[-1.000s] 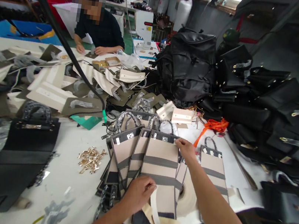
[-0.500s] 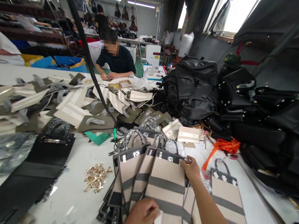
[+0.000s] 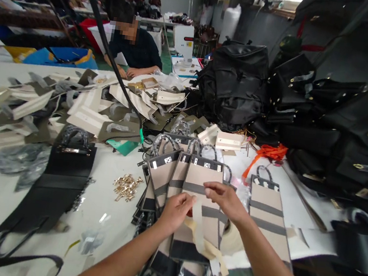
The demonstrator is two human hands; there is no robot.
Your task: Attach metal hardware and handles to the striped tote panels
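My left hand (image 3: 176, 209) pinches the upper end of a pale tape strip (image 3: 198, 230), which hangs down over the stack with a curling yellowish length at its lower end. Just to its right, my right hand (image 3: 229, 203) hovers over the top bag panel (image 3: 203, 174), fingers stretched out and apart. That panel is beige with dark grey bands and a black top edge bearing small white patches. More such panels, with wrapped handles, lie fanned out beneath it. Partly behind my right forearm is a roll of tape (image 3: 232, 241).
Small gold fittings (image 3: 126, 187) lie left of the stack, beside a black bag piece (image 3: 63, 180). Another banded panel (image 3: 266, 201) lies to the right. Cream and olive pieces (image 3: 86, 116) and black bags (image 3: 238, 88) crowd the back. A person (image 3: 133, 45) sits across the table.
My right hand has left the panel's top corner and come down toward my left hand. My left hand has lifted the tape end higher over the panel. The view has tilted downward.
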